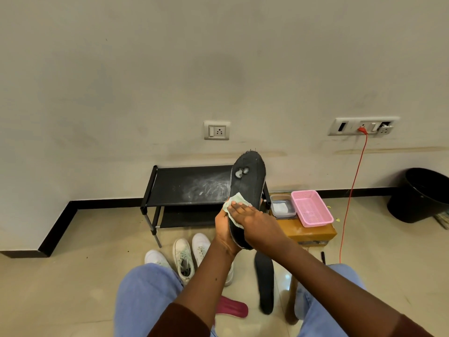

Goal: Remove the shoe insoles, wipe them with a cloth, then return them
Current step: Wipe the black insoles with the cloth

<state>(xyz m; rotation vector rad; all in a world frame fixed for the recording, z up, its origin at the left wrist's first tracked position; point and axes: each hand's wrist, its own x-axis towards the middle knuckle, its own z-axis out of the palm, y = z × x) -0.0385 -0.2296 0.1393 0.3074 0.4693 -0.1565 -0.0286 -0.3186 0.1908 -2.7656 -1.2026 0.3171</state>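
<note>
A black insole with worn pale spots near its toe stands upright in front of me. My left hand grips its lower end from behind. My right hand lies flat across the insole and presses a pale green cloth against it. A second black insole lies on the floor between my knees. A dark red insole lies on the floor, partly hidden by my left arm. Three white shoes stand on the floor below my hands.
A low black shoe rack stands against the wall. To its right, a brown box carries a pink basket and a clear container. A red cable hangs from a wall socket. A black bin stands at far right.
</note>
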